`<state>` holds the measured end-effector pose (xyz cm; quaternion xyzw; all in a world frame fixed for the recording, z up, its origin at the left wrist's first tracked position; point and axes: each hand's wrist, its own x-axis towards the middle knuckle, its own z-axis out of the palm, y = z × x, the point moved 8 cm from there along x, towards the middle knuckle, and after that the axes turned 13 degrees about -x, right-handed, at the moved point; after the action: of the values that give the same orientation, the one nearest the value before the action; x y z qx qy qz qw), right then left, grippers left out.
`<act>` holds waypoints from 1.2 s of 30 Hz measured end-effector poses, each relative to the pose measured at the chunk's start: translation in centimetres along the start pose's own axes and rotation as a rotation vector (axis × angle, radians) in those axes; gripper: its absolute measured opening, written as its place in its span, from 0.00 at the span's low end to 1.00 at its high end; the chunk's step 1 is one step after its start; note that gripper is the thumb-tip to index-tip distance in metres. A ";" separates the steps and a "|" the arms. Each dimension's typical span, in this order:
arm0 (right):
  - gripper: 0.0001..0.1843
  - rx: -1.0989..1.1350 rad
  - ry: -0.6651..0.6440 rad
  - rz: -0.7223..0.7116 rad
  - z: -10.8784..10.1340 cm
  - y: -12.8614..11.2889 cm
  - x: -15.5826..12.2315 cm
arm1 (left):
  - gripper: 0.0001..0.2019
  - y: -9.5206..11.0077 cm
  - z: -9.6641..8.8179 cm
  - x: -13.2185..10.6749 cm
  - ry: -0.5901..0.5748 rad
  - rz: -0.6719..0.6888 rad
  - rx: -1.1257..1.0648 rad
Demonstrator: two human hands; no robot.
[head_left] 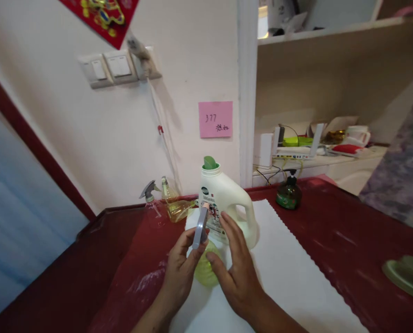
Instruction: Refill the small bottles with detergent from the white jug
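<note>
My left hand [180, 273] is closed around a thin grey flat object [201, 226], held upright between thumb and fingers; I cannot make out what it is. My right hand [237, 270] is open, its fingers stretched toward a white detergent jug [227, 201] with an open neck and green spout. Its thumb rests by a pale green round object [205, 270] lying between both hands. All of this sits over a white mat [296, 277] on the dark red table [348, 240].
A clear spray bottle [151, 203] and a bottle of yellow liquid [173, 203] stand at the wall behind the jug. A small green bottle [288, 192] stands at the right. A green dish [405, 275] lies at the table's right edge. A pink note [215, 119] hangs on the wall.
</note>
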<state>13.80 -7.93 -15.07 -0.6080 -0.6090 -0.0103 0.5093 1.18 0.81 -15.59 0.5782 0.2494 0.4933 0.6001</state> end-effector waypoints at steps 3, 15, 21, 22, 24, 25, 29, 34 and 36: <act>0.32 -0.201 0.034 -0.228 -2.7 -3.0 2.8 | 0.15 -0.1 0.4 0.0 -0.024 0.032 -0.051; 0.09 -0.607 -0.655 -0.613 -0.6 -6.2 9.4 | 0.18 -0.5 0.8 -0.8 -0.027 0.012 -0.177; 0.07 -0.567 -0.759 -0.599 -0.4 -6.5 9.1 | 0.22 -0.7 0.2 -0.6 0.040 -0.006 -0.095; 0.07 -0.564 -0.765 -0.598 -0.3 -6.7 9.1 | 0.22 -0.8 0.2 -0.6 0.041 -0.015 -0.092; 0.07 -0.561 -0.779 -0.589 0.0 -6.9 9.2 | 0.23 -0.8 0.3 -0.6 0.039 -0.030 -0.089; 0.08 -0.558 -0.790 -0.579 0.1 -7.0 9.2 | 0.23 -0.8 0.3 -0.6 0.036 -0.032 -0.089; 0.10 -0.535 -0.826 -0.520 0.7 -6.9 9.2 | 0.20 -0.6 0.5 -0.7 0.009 0.008 -0.108; 0.11 -0.483 -0.847 -0.473 0.8 -6.4 9.0 | 0.18 -0.8 0.6 -0.7 -0.024 0.024 -0.148; 0.10 -0.483 -0.840 -0.470 0.8 -6.2 8.9 | 0.20 -0.7 0.5 -0.6 -0.012 0.015 -0.151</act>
<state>10.94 -2.52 -6.04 -0.5069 -0.8602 -0.0199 0.0514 1.59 0.14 -16.36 0.5363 0.2036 0.5118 0.6395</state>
